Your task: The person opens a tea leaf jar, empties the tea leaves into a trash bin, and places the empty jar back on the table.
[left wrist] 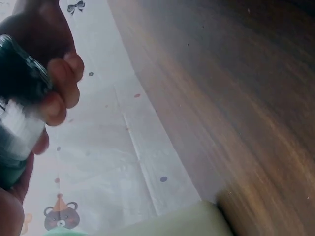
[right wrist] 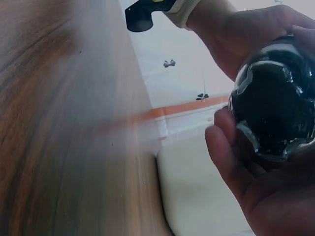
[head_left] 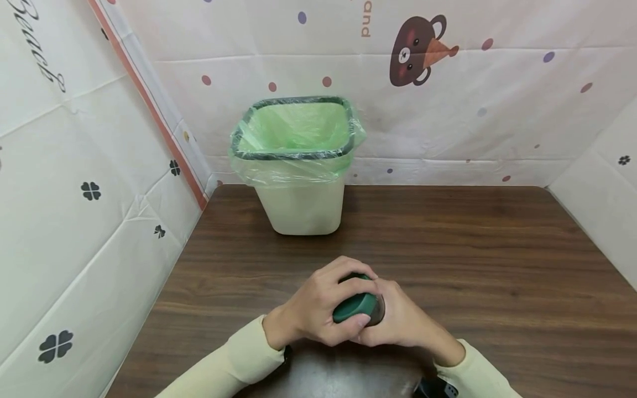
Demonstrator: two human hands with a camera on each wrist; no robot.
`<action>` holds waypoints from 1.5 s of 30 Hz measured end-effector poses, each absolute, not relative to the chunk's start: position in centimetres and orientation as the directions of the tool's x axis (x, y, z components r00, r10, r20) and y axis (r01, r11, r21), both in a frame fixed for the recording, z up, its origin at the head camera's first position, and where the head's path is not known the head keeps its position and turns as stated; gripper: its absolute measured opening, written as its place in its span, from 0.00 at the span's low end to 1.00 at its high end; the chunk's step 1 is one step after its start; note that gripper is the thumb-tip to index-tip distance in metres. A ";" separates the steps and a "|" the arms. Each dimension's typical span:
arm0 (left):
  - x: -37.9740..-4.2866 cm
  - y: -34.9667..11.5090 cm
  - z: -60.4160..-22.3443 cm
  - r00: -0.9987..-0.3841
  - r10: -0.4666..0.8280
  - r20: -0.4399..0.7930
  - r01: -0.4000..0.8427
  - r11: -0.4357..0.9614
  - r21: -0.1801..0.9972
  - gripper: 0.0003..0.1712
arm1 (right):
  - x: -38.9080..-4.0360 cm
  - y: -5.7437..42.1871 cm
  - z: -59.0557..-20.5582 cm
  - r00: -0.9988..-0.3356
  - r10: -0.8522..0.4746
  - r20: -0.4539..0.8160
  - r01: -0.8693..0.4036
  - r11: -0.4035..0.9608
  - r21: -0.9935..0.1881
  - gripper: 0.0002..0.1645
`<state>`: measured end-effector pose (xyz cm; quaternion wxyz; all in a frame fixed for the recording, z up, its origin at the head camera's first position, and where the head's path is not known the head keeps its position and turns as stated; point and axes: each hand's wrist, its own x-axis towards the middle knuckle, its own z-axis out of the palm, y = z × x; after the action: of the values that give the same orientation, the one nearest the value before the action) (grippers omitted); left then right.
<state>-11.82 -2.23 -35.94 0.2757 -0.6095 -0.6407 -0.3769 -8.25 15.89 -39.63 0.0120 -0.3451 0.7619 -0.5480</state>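
Note:
Both hands are wrapped around a short plastic bottle (head_left: 355, 308), held over the front part of the table and tilted. Its upper side is green, with a dark part toward the right hand. My left hand (head_left: 328, 307) curls its fingers over the green part from the left. From the right, my right hand (head_left: 398, 312) grips the dark part, its fingers partly hidden. The right wrist view looks at the bottle's lobed, clear base (right wrist: 275, 105) with something dark inside. A blurred white band (left wrist: 22, 125) shows between dark and green parts in the left wrist view.
Beyond the hands, a cream trash bin (head_left: 303, 213) stands at the table's back left, lined with a green plastic bag (head_left: 293, 174) under a dark rim. The brown wooden table (head_left: 473, 249) meets printed white sheeting (head_left: 448, 121) at the back and sides.

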 end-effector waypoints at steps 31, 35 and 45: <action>-11.4 -2.7 -37.3 -0.327 0.588 0.740 0.941 0.129 0.313 0.24 | -8.3 15.6 -40.2 -0.826 -0.435 0.358 -0.529 0.382 -0.757 0.40; -11.5 -2.9 -37.2 -0.335 0.610 0.718 0.934 0.114 0.339 0.26 | -8.2 15.6 -39.9 -0.829 -0.432 0.355 -0.530 0.409 -0.743 0.40; -11.5 -3.2 -37.0 -0.345 0.627 0.699 0.926 0.107 0.361 0.26 | -7.2 14.8 -37.0 -0.839 -0.427 0.337 -0.509 0.399 -0.763 0.36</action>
<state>-11.45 -3.16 -37.02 0.1902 -0.5399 -0.7193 -0.3936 -7.22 14.81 -37.00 -0.0434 -0.2801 0.8352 -0.4713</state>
